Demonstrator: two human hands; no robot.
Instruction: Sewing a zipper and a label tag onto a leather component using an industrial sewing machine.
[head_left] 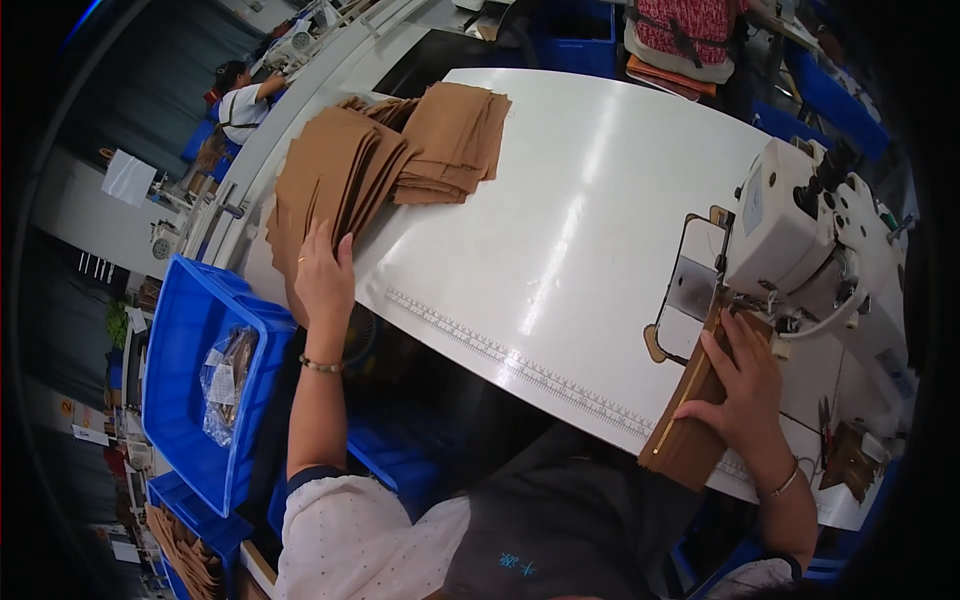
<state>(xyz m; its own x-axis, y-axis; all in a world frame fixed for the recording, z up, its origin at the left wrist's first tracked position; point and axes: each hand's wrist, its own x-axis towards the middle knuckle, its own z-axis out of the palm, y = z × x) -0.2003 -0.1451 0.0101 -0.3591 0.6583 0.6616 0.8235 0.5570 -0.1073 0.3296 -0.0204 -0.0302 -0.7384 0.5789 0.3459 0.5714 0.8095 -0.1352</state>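
Note:
My left hand (323,270) rests its fingers on the near end of a fanned stack of brown fabric pieces (340,170), thumb apart. A second brown stack (455,125) lies beside it. My right hand (745,380) is spread over a brown fabric strip (672,440) with a thin yellowish line along it, possibly a zipper, under the head of a white sewing machine (775,210). The strip lies along the table's right side, its near end hanging at the front edge. The machine's needle area is partly hidden by the strip and machine body.
The white table (560,230) has a printed ruler along its front. A blue bin (170,380) with bagged pieces stands left; another holds brown pieces (185,550). Scissors (826,435) lie right. A co-worker (240,105) works upper left; red patterned cloth (680,30) sits behind.

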